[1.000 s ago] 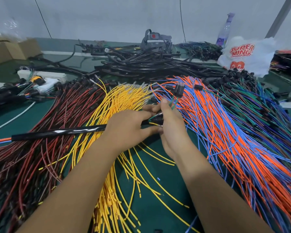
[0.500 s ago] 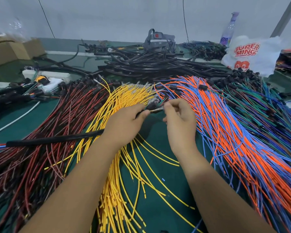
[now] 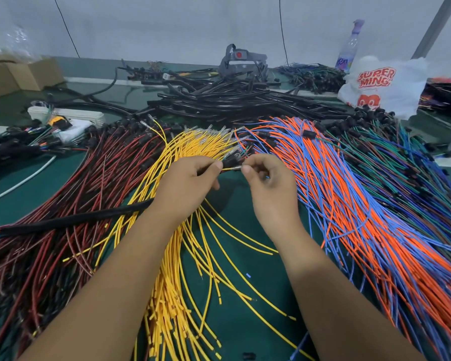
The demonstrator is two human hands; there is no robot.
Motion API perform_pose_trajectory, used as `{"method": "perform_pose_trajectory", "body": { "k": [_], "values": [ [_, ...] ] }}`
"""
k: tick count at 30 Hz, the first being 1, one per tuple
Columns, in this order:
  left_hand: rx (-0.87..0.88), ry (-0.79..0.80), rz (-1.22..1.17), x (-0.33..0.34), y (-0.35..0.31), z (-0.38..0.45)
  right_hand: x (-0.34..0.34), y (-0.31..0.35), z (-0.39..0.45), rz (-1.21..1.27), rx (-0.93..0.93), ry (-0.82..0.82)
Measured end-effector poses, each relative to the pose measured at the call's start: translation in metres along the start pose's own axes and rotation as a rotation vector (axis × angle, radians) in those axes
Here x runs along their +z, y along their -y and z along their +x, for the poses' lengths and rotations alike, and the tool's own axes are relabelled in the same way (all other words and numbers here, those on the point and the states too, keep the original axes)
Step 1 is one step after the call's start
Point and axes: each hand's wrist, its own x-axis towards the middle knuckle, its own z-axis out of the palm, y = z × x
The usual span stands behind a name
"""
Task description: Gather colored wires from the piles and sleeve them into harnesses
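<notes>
Above the yellow wires, left hand and right hand fingertip-close.

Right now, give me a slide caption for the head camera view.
Left hand grips a black sleeve while right hand pinches a yellow wire at its mouth.

Glossy black plastic sleeve, matt green table, metal-tipped wires.

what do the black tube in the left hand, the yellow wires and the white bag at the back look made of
Black tube: looks like flexible plastic or rubber sleeving, semi-glossy, with light streaks along it. Yellow wires: smooth plastic-looking insulation, some with metal tips showing at the cut ends. White bag: thin crinkled plastic film, printed in red.
</notes>
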Motion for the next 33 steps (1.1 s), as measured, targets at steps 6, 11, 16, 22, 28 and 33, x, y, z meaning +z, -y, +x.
{"method": "perform_pose_trajectory", "body": {
  "k": [6,11,16,22,28,33],
  "values": [
    [0.041,-0.030,0.089,-0.0004,-0.0017,-0.0026,0.0049,-0.0051,-0.0003,-0.123,-0.022,0.058],
    [0.069,-0.086,0.194,0.0004,-0.0010,-0.0018,0.0073,-0.0019,0.0008,0.075,0.067,-0.051],
    [0.140,-0.035,0.250,0.0024,-0.0011,-0.0030,0.0035,0.0021,0.0006,0.078,0.039,-0.052],
    [0.134,-0.036,0.234,0.0036,0.0015,-0.0008,0.0045,-0.0006,-0.0029,0.011,0.044,0.001],
    [0.104,-0.033,0.097,0.0046,0.0005,0.0009,0.0053,-0.0035,-0.0002,0.076,0.098,-0.041],
    [0.137,-0.019,0.048,0.0040,0.0018,0.0023,0.0076,-0.0053,0.0014,0.121,0.146,-0.058]
  ]
}}
